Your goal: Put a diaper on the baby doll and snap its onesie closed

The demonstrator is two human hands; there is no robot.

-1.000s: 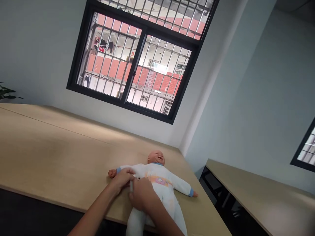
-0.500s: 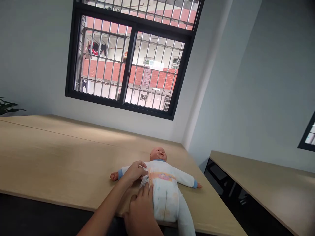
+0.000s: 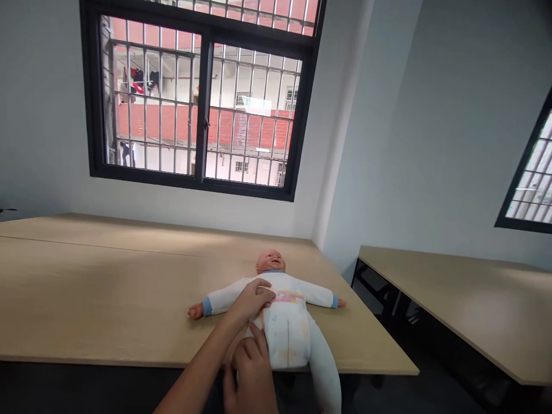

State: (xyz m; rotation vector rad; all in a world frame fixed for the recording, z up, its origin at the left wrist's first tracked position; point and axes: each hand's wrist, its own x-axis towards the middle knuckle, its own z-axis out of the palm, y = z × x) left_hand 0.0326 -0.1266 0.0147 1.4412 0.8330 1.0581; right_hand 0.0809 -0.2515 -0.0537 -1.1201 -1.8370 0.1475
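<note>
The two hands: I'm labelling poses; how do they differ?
The left hand is by the top of the diaper; the right hand is lower, along its side. The left forearm shows at length; the right one leaves view near the wrist. Both have bent fingers.

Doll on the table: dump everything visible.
The doll lies on its back at the table edge, arms spread. Bald head, looks like vinyl. White long-sleeved outfit, blue collar and cuffs; over it a white diaper with faint prints and a colored waist strip. One pale-clad leg hangs over the edge; the other is mostly hidden. Left hand touches the waist, right hand the diaper's side lower down.
</note>
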